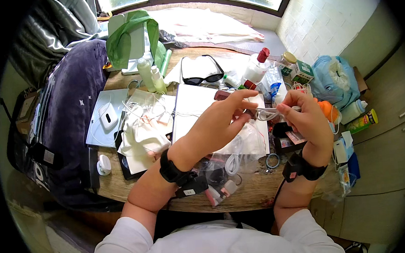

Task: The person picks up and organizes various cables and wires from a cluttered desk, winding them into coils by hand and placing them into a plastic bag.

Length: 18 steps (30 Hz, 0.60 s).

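Note:
Above the middle right of the desk, my right hand [304,115] pinches a looped white cable [267,113] between thumb and fingers. My left hand [228,116] is at the other side of the loops, its fingers curled about a strand and the index finger held out. The exact grip of the left fingertips is partly hidden. Below the hands lie white paper [193,95], a clear plastic bag [253,140] and a second coiled white cable [232,164]. A dark red comb [222,95] shows behind my left hand.
Black sunglasses [203,78], a red-capped pump bottle [254,69] and two pale green bottles [146,74] stand farther back. At left are a white case [108,116] and a white cloth pouch [146,140]. Chargers [229,188] lie near the front edge. Packages crowd the right side.

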Motion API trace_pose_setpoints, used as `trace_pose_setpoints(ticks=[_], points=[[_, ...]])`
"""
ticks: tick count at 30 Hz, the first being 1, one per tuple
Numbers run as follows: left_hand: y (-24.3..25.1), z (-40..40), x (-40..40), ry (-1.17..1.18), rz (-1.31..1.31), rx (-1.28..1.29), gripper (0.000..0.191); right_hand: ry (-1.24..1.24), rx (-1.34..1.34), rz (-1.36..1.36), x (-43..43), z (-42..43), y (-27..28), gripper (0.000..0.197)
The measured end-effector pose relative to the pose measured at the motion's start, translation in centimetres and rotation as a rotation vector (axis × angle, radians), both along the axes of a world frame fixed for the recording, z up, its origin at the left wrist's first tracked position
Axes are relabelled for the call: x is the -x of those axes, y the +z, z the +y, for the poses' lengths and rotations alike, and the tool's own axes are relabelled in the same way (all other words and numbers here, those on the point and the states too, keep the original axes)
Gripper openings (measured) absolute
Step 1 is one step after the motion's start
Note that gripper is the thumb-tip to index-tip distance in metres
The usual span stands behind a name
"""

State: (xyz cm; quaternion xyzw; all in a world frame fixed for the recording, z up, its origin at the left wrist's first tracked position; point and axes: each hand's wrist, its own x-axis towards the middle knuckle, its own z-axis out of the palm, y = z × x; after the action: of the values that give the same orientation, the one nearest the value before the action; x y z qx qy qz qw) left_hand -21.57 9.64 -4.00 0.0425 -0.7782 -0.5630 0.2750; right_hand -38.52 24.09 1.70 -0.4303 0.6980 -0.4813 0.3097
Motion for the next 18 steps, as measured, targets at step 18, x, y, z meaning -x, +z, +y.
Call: trace_pose_setpoints(ticks=[18], points=[[-0.2,-0.7,-0.2,-0.043,-0.265,0.163,0.013,0.337,-0.416,0.269,-1.3,-3.3,-2.3,0.018]])
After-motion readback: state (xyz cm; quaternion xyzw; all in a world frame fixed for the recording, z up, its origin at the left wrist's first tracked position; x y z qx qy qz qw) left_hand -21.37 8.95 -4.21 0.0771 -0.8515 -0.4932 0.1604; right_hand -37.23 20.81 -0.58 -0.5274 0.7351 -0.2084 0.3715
